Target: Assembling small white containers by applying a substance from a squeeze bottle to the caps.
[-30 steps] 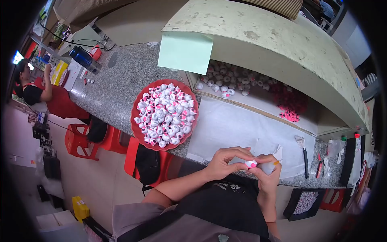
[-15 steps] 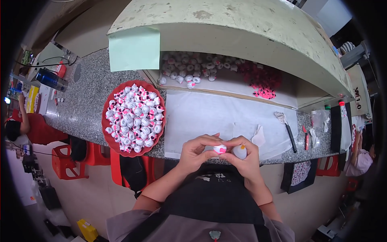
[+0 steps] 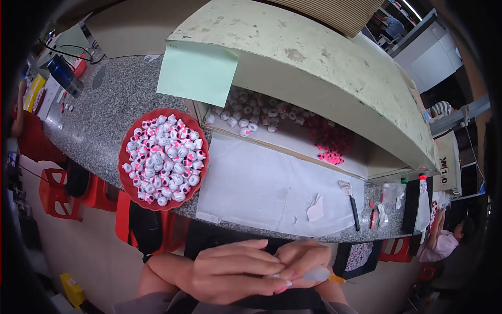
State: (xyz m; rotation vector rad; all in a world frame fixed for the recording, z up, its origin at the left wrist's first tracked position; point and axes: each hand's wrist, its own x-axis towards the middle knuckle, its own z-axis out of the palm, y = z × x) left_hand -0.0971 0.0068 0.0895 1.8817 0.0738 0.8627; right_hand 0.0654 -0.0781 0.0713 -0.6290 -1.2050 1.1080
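Note:
Close to my body, below the counter's front edge, my two hands are together. A small white-and-pink piece (image 3: pixel 283 288) shows only in part at the thumb of my left hand (image 3: pixel 230 269), whose other fingers lie over towards the right hand. Curled round a small translucent squeeze bottle (image 3: pixel 317 273) is my right hand (image 3: pixel 300 256); the bottle's orange tip (image 3: pixel 337 278) points right. On the counter at the left stands a red scalloped bowl (image 3: pixel 125 172), heaped with small white, pink and black figures (image 3: pixel 164 157).
A pale shelf unit (image 3: pixel 308 57) covers the back, with white pieces (image 3: pixel 246 112) and pink pieces (image 3: pixel 330 156) beneath. White paper (image 3: pixel 246 183) lines the counter, bearing a torn scrap (image 3: pixel 315 208). A black-handled brush (image 3: pixel 354 212) and a red tool (image 3: pixel 373 214) lie right. Red stools stand below.
Both hands have dropped towards my body, away from the paper. The bottle has tipped from upright to lying sideways. My left fingers now cover most of the small piece. The view has tilted.

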